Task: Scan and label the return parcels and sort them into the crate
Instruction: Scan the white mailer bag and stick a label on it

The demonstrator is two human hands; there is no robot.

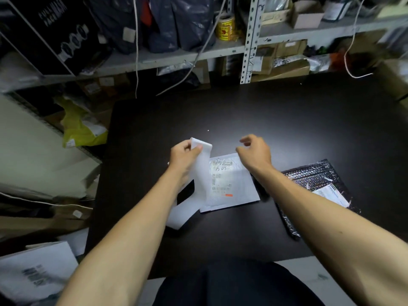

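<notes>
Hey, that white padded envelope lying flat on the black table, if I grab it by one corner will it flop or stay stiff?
The white padded envelope looks thin and cushioned, so it would probably bend a little, not droop. It lies flat with no bulge, so it is likely light. On the smooth black table it may slide when pushed.

White mailer's [229,184] label print, blurred, unreadable.

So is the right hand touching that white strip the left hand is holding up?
Apart. The head view shows bare dark table between the right hand and the white strip pinched by the left hand.
</notes>
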